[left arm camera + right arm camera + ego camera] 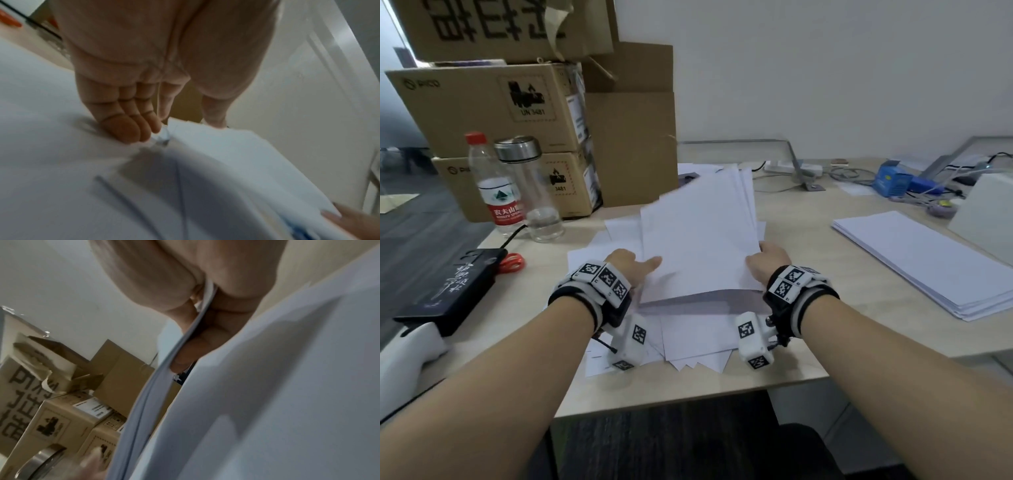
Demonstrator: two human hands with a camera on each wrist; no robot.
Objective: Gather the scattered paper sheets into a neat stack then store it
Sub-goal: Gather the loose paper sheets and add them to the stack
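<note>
A bundle of white paper sheets [698, 233] is held tilted, its near edge lifted off the wooden table [808, 342]. My left hand [635, 265] holds its left edge, thumb on top. In the left wrist view the left hand [188, 121] has its thumb on the bundle [236, 154], while the other fingertips [127, 129] touch the sheets below. My right hand [767, 260] pinches the right edge; in the right wrist view the right hand [191, 331] has the bundle [144, 410] between thumb and fingers. Several scattered sheets [695, 335] lie fanned underneath.
A neat paper stack [928, 260] lies at the right. Cardboard boxes [517, 113] stand at the back left, with a water bottle [496, 192] and a glass bottle [530, 188] before them. A black box [448, 287] and red scissors [512, 262] sit left.
</note>
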